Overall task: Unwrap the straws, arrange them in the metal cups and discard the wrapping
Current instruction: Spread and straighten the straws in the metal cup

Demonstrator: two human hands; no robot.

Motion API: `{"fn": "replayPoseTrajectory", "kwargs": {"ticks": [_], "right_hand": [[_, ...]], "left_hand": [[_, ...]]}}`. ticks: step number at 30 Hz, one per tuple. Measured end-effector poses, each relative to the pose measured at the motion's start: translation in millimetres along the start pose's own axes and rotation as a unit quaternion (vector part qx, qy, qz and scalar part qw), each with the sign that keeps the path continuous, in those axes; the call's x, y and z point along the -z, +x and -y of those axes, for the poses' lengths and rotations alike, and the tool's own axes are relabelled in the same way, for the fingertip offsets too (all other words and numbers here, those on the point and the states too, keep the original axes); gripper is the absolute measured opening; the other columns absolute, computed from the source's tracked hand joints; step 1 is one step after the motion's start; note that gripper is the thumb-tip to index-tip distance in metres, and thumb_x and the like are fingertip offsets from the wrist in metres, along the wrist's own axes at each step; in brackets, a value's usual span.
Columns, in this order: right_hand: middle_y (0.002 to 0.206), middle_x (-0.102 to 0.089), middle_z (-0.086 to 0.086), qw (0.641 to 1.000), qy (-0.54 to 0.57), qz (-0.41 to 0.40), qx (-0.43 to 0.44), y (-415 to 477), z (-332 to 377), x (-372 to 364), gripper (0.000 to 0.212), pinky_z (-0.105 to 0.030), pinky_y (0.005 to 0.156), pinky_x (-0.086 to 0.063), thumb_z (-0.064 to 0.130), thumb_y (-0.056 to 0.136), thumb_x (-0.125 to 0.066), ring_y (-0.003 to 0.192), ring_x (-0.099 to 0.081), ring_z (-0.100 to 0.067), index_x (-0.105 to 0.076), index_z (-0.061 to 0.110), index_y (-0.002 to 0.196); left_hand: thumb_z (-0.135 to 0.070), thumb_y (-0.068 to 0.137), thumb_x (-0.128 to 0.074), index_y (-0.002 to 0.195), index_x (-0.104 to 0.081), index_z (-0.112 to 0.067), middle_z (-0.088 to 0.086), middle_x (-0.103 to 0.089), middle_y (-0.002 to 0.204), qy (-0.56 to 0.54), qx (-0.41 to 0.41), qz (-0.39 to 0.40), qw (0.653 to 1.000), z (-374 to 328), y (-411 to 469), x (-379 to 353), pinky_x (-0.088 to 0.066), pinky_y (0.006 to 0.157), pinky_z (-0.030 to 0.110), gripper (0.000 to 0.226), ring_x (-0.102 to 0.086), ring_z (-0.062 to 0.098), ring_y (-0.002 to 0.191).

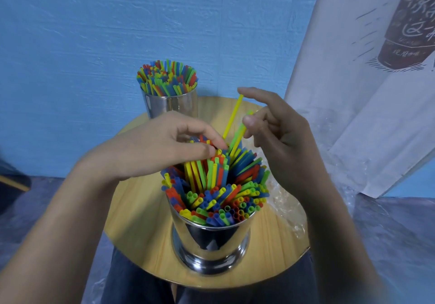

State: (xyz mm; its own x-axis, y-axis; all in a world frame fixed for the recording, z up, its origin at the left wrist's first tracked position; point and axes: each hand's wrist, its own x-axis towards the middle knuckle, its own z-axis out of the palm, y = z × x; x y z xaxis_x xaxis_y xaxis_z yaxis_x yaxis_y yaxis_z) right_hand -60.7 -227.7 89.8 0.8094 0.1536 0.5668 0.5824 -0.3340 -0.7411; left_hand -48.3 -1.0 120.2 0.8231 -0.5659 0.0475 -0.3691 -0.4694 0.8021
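while my right hand [275,127] pinches a green straw [237,136] between thumb and fingers, its forefinger reaches out straight over the tip of a yellow straw [231,118]. these two straws stand higher than the rest, tilted, their lower ends down among the others in the near cup [211,238]. my left hand [164,146] lies over the back of that cup, fingers curled, thumb and fingertips meeting on the straw tops by the foot of the two raised ones; whether they pinch one i cannot tell.

i count two shiny metal cups on the round wooden surface [141,240]: the near one in front of me and the far cup [170,102] at the back edge. both are packed with red, blue, green and yellow straws, too many to count. one crumple of clear wrapping [282,200] lies on the surface just right of the near cup.

on the right hangs a white cloth [353,115] with a drawing of a dark bottle and handwritten characters that i cannot read. neither cup shows a label.
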Motion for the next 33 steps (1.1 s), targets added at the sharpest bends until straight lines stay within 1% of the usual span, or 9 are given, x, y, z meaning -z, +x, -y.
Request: {"fn": "replayPoseTrajectory", "kwargs": {"ticks": [3, 6, 11, 14, 18, 25, 27, 30, 33], "right_hand": [[0.076, -0.061, 0.01, 1.0, -0.001, -0.003, -0.002, -0.4, 0.3, 0.1, 0.027, -0.037, 0.065, -0.049, 0.024, 0.105, -0.057, 0.069, -0.057, -0.013, -0.063, 0.036, 0.129], [0.078, -0.064, 0.022, 1.0, -0.018, -0.017, 0.002, -0.5, 1.3, 0.3, 0.019, -0.024, 0.068, -0.047, 0.027, 0.105, -0.057, 0.076, -0.063, -0.008, -0.071, 0.031, 0.117], [0.088, -0.07, 0.012, 0.995, -0.079, 0.047, -0.023, -1.5, -5.4, -1.8, 0.013, -0.022, 0.07, -0.044, 0.03, 0.098, -0.066, 0.085, -0.062, -0.016, -0.076, 0.029, 0.09], [0.085, -0.066, 0.012, 0.997, -0.053, 0.048, -0.035, -3.3, -6.7, -2.1, 0.006, -0.02, 0.067, -0.041, 0.032, 0.094, -0.069, 0.075, -0.057, -0.011, -0.073, 0.035, 0.097], [0.082, -0.056, 0.011, 0.999, -0.011, 0.026, -0.019, -3.3, -2.9, -1.8, 0.027, -0.017, 0.061, -0.038, 0.028, 0.097, -0.069, 0.062, -0.047, -0.007, -0.068, 0.038, 0.122], [0.088, -0.063, 0.002, 0.997, -0.061, 0.054, 0.015, -1.6, -3.9, -2.1, 0.016, -0.024, 0.067, -0.04, 0.028, 0.099, -0.065, 0.079, -0.056, -0.016, -0.078, 0.032, 0.107], [0.088, -0.064, 0.004, 0.996, -0.064, 0.062, 0.001, -2.0, -5.4, -2.1, 0.015, -0.021, 0.067, -0.039, 0.031, 0.099, -0.064, 0.078, -0.055, -0.014, -0.078, 0.032, 0.104], [0.087, -0.062, 0.004, 0.997, -0.052, 0.061, -0.007, -2.7, -4.4, -1.2, 0.015, -0.016, 0.065, -0.038, 0.03, 0.098, -0.065, 0.074, -0.051, -0.011, -0.078, 0.034, 0.103], [0.085, -0.057, 0.003, 0.998, -0.031, 0.05, -0.01, -3.5, -1.7, -0.5, 0.017, -0.015, 0.064, -0.037, 0.028, 0.096, -0.067, 0.069, -0.046, -0.008, -0.077, 0.037, 0.107]], "left_hand": [[-0.016, 0.097, -0.066, 0.103, -0.079, -0.029, -0.009, -0.076, 0.106, 0.006, 0.004, 0.001, 1.0, -1.4, -0.1, 1.5, -0.049, 0.089, 0.014, 0.019, -0.07, 0.004, 0.101], [-0.012, 0.1, -0.062, 0.104, -0.079, -0.028, -0.006, -0.076, 0.109, 0.01, 0.002, 0.006, 1.0, -1.9, -1.7, 1.3, -0.052, 0.088, 0.018, 0.024, -0.071, 0.007, 0.1], [-0.028, 0.093, -0.07, 0.103, -0.078, -0.038, -0.007, -0.073, 0.11, 0.044, -0.009, 0.003, 0.999, -3.7, -2.7, 2.1, -0.051, 0.093, 0.018, 0.016, -0.069, 0.005, 0.105], [-0.031, 0.09, -0.076, 0.098, -0.079, -0.037, -0.01, -0.075, 0.106, 0.044, -0.013, -0.015, 0.999, -4.4, -3.0, 1.8, -0.051, 0.095, 0.022, 0.01, -0.069, 0.003, 0.104], [-0.043, 0.081, -0.073, 0.091, -0.078, -0.039, -0.01, -0.075, 0.104, 0.062, -0.028, -0.037, 0.997, -3.9, -1.9, 0.6, -0.051, 0.096, 0.027, 0.012, -0.069, 0.007, 0.104], [-0.046, 0.082, -0.071, 0.09, -0.076, -0.038, -0.01, -0.074, 0.101, 0.076, -0.043, -0.064, 0.994, -2.9, -0.9, -0.8, -0.051, 0.1, 0.039, 0.012, -0.068, 0.01, 0.101], [-0.042, 0.084, -0.076, 0.092, -0.076, -0.031, -0.003, -0.075, 0.096, 0.042, -0.057, -0.091, 0.993, -3.6, -0.9, 0.2, -0.057, 0.089, 0.043, 0.013, -0.071, 0.018, 0.092], [-0.026, 0.091, -0.073, 0.093, -0.073, -0.018, 0.005, -0.074, 0.091, -0.049, -0.082, -0.174, 0.98, -4.5, 1.2, 3.5, -0.053, 0.075, 0.024, 0.008, -0.067, 0.008, 0.079], [-0.017, 0.095, -0.065, 0.092, -0.069, -0.02, 0.001, -0.075, 0.089, -0.148, -0.108, -0.261, 0.948, -5.3, 5.3, 3.9, -0.052, 0.07, 0.027, 0.006, -0.064, 0.008, 0.073]]}}
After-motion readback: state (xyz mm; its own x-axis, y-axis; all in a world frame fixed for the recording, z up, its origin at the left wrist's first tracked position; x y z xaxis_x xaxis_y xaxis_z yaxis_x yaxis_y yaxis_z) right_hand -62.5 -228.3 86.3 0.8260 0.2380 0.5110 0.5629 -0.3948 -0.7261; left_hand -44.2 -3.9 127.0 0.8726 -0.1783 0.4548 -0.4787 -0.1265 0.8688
